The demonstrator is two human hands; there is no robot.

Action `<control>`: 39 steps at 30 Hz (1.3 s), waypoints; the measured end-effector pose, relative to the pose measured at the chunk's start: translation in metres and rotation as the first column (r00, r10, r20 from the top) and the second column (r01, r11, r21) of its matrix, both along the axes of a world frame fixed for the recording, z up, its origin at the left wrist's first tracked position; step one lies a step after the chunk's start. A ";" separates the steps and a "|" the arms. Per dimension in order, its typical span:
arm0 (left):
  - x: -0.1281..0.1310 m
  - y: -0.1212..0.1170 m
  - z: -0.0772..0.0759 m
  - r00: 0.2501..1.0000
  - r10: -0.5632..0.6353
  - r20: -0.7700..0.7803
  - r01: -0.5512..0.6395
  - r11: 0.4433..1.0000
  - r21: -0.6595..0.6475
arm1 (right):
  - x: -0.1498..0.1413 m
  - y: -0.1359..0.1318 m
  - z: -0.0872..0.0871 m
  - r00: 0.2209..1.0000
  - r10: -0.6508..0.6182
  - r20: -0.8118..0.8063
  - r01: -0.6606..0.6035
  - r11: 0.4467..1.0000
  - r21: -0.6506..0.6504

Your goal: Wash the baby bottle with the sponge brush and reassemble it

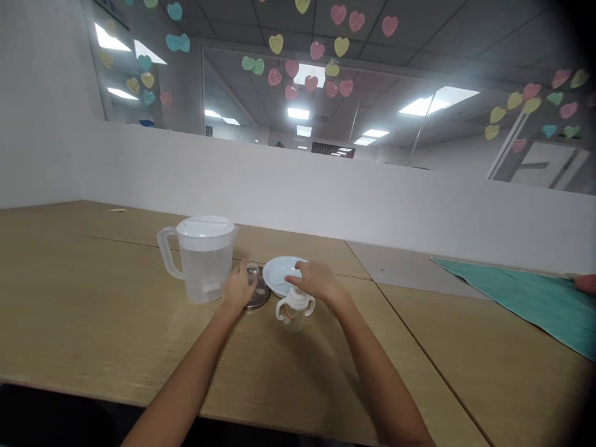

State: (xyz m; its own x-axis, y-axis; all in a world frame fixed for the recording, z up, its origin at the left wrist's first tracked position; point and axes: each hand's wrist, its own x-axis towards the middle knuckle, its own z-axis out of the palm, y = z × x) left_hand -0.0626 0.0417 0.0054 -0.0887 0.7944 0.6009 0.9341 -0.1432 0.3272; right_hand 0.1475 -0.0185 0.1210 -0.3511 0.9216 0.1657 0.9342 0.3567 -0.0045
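A small clear baby bottle (293, 311) with two white handles stands on the wooden table (93, 323). My right hand (316, 282) rests on its top, fingers curled around the cap. My left hand (239, 287) holds a small clear dome cap (252, 271) above a round dark metal coaster (257, 298). A white plate (279, 273) lies just behind the bottle. To the left stands a clear plastic pitcher (203, 257) with a white lid and handle, water in it.
A white partition wall (326, 192) runs along the back of the table. A teal cloth (531, 295) lies at the right, with another person's fingertip (585, 283) at its far edge. A grey panel (405, 267) sits between table sections.
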 end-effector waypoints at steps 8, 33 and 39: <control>0.029 -0.028 0.017 0.907 -0.414 -0.076 0.395 0.775 0.494 | -0.004 -0.006 -0.002 0.886 0.429 -0.176 -0.396 0.897 0.197; 0.078 -0.046 0.003 0.700 -0.647 0.303 0.672 0.740 0.030 | 0.014 0.011 0.002 0.964 0.245 -0.101 -0.260 0.948 -0.182; 0.079 -0.049 0.003 0.697 -0.636 0.331 0.664 0.747 0.036 | 0.017 0.014 0.002 0.967 0.220 -0.128 -0.243 0.946 -0.215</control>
